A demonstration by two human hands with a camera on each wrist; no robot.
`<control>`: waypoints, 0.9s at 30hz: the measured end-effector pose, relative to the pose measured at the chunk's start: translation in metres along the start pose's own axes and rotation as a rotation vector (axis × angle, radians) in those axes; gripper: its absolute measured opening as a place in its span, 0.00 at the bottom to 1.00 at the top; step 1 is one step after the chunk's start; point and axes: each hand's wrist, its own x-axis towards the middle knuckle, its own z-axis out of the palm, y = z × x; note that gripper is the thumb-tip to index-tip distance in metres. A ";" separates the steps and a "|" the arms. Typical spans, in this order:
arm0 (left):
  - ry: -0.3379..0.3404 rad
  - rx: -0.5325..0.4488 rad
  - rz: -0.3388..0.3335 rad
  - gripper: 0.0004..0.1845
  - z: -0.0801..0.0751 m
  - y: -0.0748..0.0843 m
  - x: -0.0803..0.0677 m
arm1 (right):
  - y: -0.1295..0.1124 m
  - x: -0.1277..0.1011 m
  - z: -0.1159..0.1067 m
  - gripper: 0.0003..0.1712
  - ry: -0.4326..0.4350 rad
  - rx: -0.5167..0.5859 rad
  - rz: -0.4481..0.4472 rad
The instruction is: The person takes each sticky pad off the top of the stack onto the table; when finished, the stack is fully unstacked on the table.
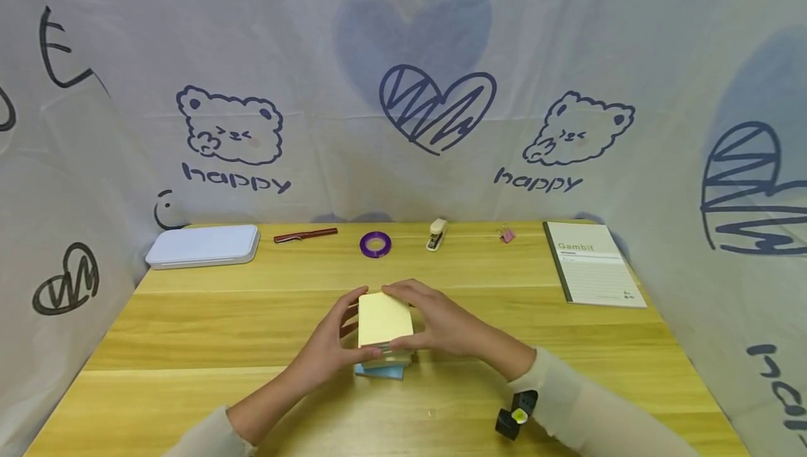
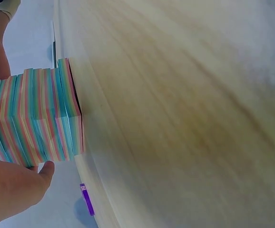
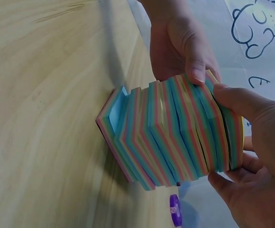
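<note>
Wooden worktop (image 1: 189, 331) carries all. Notebook (image 1: 595, 264) far right, white case (image 1: 203, 244) far left. Stack of coloured sticky notes (image 1: 384, 331) stands mid-worktop, layers skewed, yellow sheet on top. Left hand (image 1: 328, 345) and right hand (image 1: 441, 324) flank stack; each grip partly closed, fingers and thumb curled round its upper layers. Purple tape roll (image 1: 375, 244), stapler (image 1: 436, 233), red pen (image 1: 305, 235), pink clip (image 1: 506, 235) along back edge.

Hands hide the paper stack's (image 1: 384, 331) sides in the head view; notebook (image 1: 592, 264) small print illegible.
</note>
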 end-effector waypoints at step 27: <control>-0.008 -0.013 0.005 0.50 0.002 0.002 0.001 | 0.052 0.011 -0.054 0.49 0.107 0.101 0.107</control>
